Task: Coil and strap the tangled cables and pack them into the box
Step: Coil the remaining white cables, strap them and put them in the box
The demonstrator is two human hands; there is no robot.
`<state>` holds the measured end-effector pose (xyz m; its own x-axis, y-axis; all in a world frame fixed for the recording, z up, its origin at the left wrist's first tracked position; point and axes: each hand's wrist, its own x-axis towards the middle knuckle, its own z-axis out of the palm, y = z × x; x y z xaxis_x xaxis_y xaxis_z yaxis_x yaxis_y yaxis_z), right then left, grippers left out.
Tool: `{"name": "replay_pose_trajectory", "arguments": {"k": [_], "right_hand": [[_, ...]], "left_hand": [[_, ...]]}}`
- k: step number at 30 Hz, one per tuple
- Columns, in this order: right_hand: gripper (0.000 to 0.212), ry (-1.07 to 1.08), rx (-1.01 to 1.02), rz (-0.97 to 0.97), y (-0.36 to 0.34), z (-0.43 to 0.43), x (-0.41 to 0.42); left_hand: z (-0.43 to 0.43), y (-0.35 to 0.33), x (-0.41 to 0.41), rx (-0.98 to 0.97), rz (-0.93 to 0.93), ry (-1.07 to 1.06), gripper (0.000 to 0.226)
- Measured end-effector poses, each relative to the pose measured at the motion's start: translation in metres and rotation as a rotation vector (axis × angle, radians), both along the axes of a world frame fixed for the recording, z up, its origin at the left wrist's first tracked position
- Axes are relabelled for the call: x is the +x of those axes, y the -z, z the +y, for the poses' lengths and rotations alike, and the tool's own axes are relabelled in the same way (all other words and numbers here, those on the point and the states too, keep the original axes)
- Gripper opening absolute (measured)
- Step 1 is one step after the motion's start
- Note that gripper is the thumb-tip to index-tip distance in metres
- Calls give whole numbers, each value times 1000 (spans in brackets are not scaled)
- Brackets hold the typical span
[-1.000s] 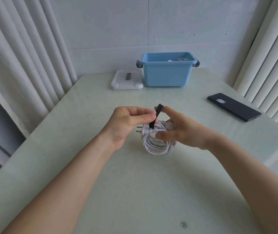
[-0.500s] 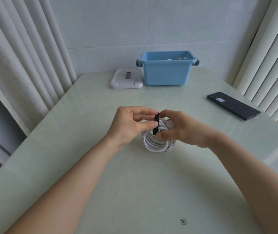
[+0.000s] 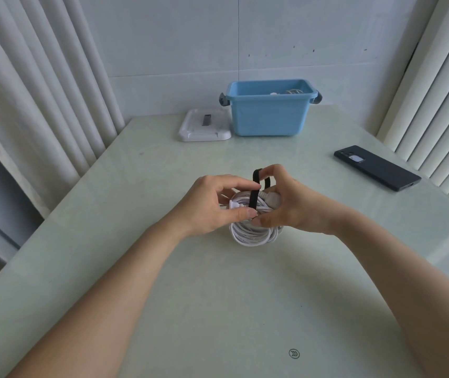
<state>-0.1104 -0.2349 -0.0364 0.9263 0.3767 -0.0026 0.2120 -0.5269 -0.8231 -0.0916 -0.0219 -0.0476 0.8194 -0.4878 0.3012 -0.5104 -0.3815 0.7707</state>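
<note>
A white coiled cable (image 3: 252,236) stands on edge on the pale green table (image 3: 218,309), its plug pointing left between my hands. A black strap (image 3: 254,195) runs over the top of the coil and loops up behind it. My left hand (image 3: 212,203) pinches the strap against the coil with thumb and forefinger. My right hand (image 3: 288,203) holds the coil from the right and pinches the strap's upper loop. The blue box (image 3: 269,115) stands open at the back of the table, with the top of another white cable showing inside.
The box's white lid (image 3: 204,128) lies flat just left of the box. A dark phone (image 3: 377,167) lies at the right side of the table. Curtains hang on both sides, a tiled wall at the back.
The strap's free end, held up above the coil a second ago, has been brought down over it and now loops up behind. Both hands stayed at the coil.
</note>
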Motion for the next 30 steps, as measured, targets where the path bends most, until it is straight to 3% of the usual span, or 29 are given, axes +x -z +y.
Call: {"name": "replay_pose_trajectory", "arguments": {"k": [3, 6, 11, 15, 20, 25, 30], "right_hand": [[105, 4, -29, -12, 1, 1, 2], [113, -12, -16, 0, 1, 1, 2], [81, -23, -118, -67, -1, 4, -1], [71, 21, -165, -117, 0, 8, -1], [71, 65, -100, -148, 4, 8, 3], [68, 87, -25, -214, 5, 9, 2], [39, 117, -67, -228, 6, 11, 4]], "left_hand": [[2, 0, 1, 21, -21, 27, 49], [2, 0, 3, 73, -99, 31, 48], [-3, -2, 6, 316, -262, 10, 35], [-6, -4, 5, 380, -137, 48, 10], [-4, -5, 6, 339, 21, 98, 16], [-3, -8, 7, 404, 46, 37, 15], [-4, -8, 1, 382, -15, -21, 16]]}}
